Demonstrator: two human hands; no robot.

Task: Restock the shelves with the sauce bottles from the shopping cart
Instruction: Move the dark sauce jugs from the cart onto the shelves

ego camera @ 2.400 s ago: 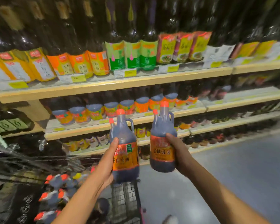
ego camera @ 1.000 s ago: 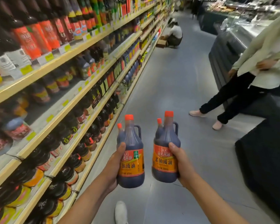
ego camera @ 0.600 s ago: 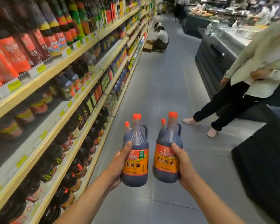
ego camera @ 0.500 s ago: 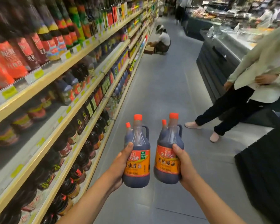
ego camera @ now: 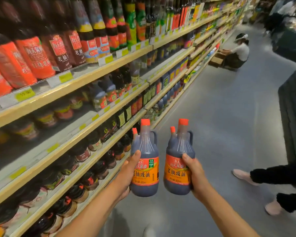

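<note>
Down the aisle, crouching person [ego camera: 241, 52] beside cardboard box [ego camera: 216, 60]; passer-by's legs [ego camera: 273, 175] at right.

Your left hand [ego camera: 128, 173] grips the left bottle [ego camera: 144, 149] and your right hand [ego camera: 195, 173] the right bottle [ego camera: 181, 147]. Both look like smooth, glossy, see-through plastic, ribbed at the shoulders, with shiny orange printed labels [ego camera: 146, 170] and matt red plastic caps [ego camera: 145, 122]. Beside you, the shelves [ego camera: 85, 78] show pale, matt, wood-look edges carrying yellow paper price tags [ego camera: 25, 94]. The floor [ego camera: 220, 125] is grey and smooth with a dull sheen.
</note>
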